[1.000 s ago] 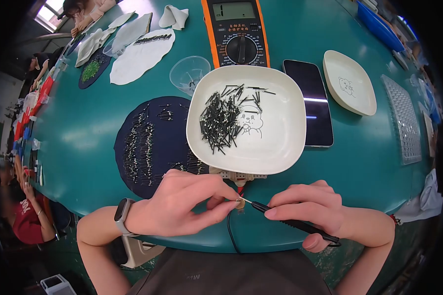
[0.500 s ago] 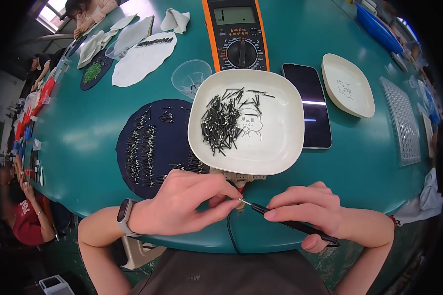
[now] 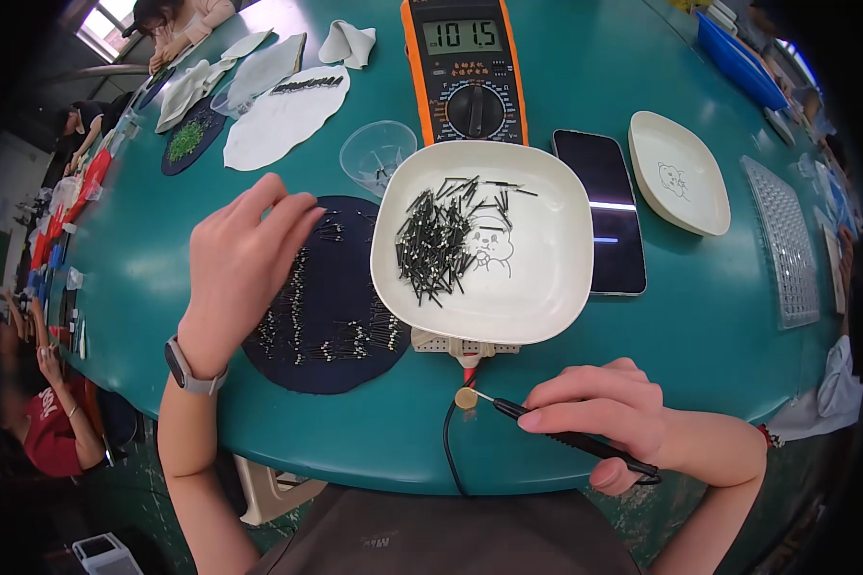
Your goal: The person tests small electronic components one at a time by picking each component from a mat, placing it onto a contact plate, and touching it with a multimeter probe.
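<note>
My right hand (image 3: pixel 599 407) grips a black multimeter test probe (image 3: pixel 575 439). Its metal tip points left, at the edge of a small brass-coloured disc (image 3: pixel 465 398) with a red-sleeved lead above it. My left hand (image 3: pixel 244 264) is over the upper left of a dark blue round mat (image 3: pixel 340 307), thumb and fingertips pinched together; anything between them is too small to make out. Rows of small black pin-like parts with pale ends (image 3: pixel 360 337) lie on that mat. A cream dish (image 3: pixel 537 297) in the middle holds a heap of similar black parts (image 3: pixel 431 244).
A multimeter (image 3: pixel 475 96) behind the dish reads about 101.5. Around it are a clear cup (image 3: pixel 379 153), a phone (image 3: pixel 599 211), a second cream dish (image 3: pixel 681 192), a clear grid tray (image 3: pixel 784 240) and white cloths (image 3: pixel 288 120). Other people sit along the left side.
My left hand has moved from the probe tip up and left to the mat. The meter display has gone from 1 to about 101.5. My right hand stays in place.
</note>
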